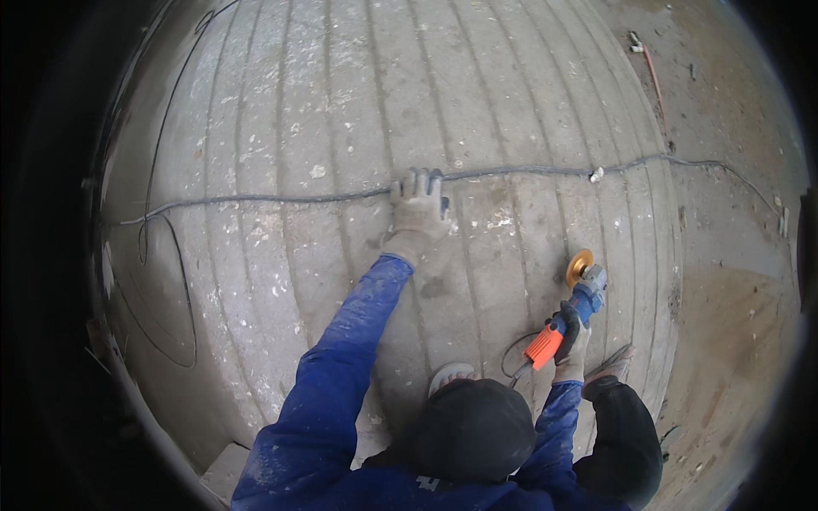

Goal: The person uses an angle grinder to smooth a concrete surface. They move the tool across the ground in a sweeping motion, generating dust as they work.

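My left hand [417, 204], in a dusty pale work glove, lies flat with its fingers stretched forward across a long dark grey cord [520, 170]. The cord runs from left to right over a grooved concrete surface [358, 102], and the glove hides a short stretch of it. On the right side my gloved right hand [573, 342] is wrapped round an angle grinder [586, 298] with a blue body and an orange rear end. Its gold-coloured disc [579, 266] points away from me. I cannot tell whether the disc is turning or touches the concrete.
Thin black cable [194, 319] loops over the concrete at left. The slab's right edge borders brown, dirty ground [733, 341]. A reddish rod-like tool [653, 75] lies at far right. My shoes [450, 375] are on the slab; whitish debris [318, 171] dots it.
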### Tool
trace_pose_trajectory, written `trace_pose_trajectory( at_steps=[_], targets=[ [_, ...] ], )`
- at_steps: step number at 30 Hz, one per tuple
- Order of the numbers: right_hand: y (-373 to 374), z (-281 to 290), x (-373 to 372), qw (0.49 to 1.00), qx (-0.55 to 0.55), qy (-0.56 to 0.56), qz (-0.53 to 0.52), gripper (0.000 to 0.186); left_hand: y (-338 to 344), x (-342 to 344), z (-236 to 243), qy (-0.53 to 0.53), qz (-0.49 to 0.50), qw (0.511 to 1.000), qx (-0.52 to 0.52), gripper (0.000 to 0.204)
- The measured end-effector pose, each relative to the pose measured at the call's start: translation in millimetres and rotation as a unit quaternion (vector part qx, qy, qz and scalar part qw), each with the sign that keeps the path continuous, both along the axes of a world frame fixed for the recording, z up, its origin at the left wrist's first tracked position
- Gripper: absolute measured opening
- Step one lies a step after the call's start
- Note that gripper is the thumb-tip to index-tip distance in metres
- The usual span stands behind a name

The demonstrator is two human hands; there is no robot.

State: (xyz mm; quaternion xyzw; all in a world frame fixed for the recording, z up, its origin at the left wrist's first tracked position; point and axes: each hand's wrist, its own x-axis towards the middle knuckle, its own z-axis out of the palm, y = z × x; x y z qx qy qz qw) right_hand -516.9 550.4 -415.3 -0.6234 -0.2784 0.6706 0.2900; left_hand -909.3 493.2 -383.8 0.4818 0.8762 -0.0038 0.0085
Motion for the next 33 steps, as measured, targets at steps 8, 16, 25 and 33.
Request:
trace_pose_trajectory(
  at_steps=[8,16,25,33],
  targets=[
    [2,32,-32,0.997,-0.07,0.011,0.006,0.031,-25,-58,-21,-0.009,0.09,0.993,-0.076,0.039],
    [-7,61,2,0.996,-0.002,0.058,-0.06,0.024,-14,-91,0,-0.036,0.094,0.994,0.043,0.034],
    [43,92,62,0.973,0.156,0.074,-0.152,0.035,-61,12,172,-0.238,-0.018,0.941,0.241,0.038],
    [62,113,96,0.966,0.174,0.152,-0.119,0.049,-236,134,94,-0.364,-0.135,0.911,-0.139,0.054]
  ],
)
